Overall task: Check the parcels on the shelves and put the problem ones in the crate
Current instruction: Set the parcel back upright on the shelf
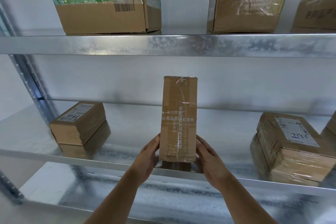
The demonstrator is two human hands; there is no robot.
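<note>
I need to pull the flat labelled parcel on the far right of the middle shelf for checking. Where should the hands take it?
By its two long side walls near the front end, coming from the shelf's open front. The labelled parcel lies flat with its label facing up, close to the shelf edge; a further box crowds its right side, so slide it forward first.

A tall, tape-wrapped brown parcel (178,118) stands upright on end at the middle shelf's (116,158) front edge.
</note>
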